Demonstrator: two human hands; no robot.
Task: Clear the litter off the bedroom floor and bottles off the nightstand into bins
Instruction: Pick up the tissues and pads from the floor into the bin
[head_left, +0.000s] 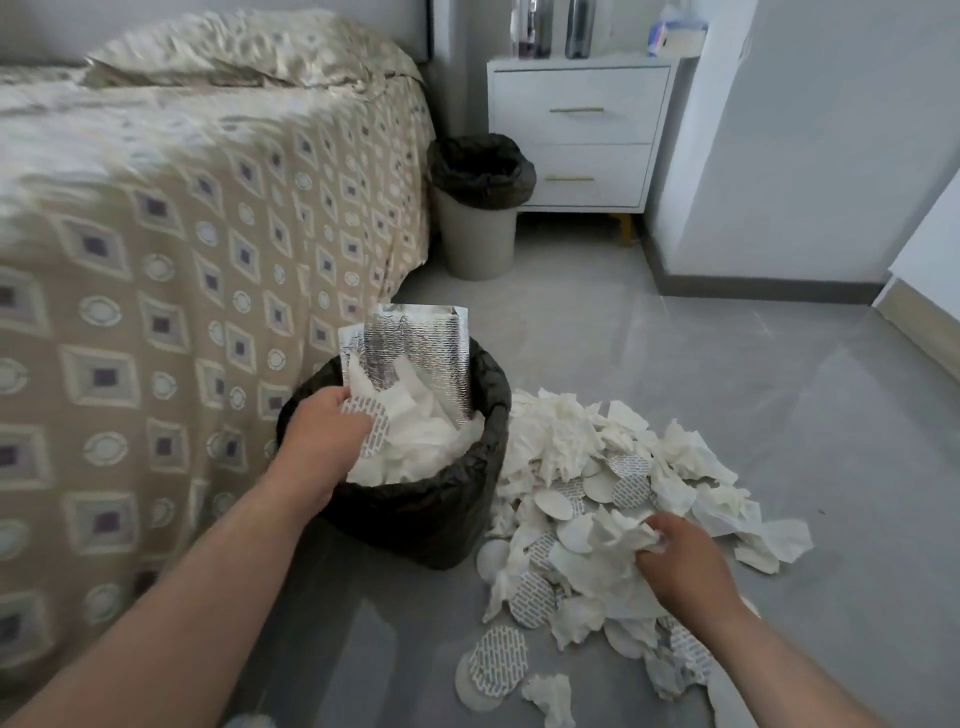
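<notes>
Beside the bed, the left hand is reaching into the black-lined bin, pinching a round printed seal over the tissues and foil pouch inside. Right of the bin, the right hand is gripping a crumpled tissue in the litter pile on the floor. Two bottles are standing on the nightstand, a second bin beside it.

Grey floor w/ litter pile, two bins.

From the near bin, I see the bed left, litter pile right, second bin and nightstand behind, bottles on the nightstand.
</notes>
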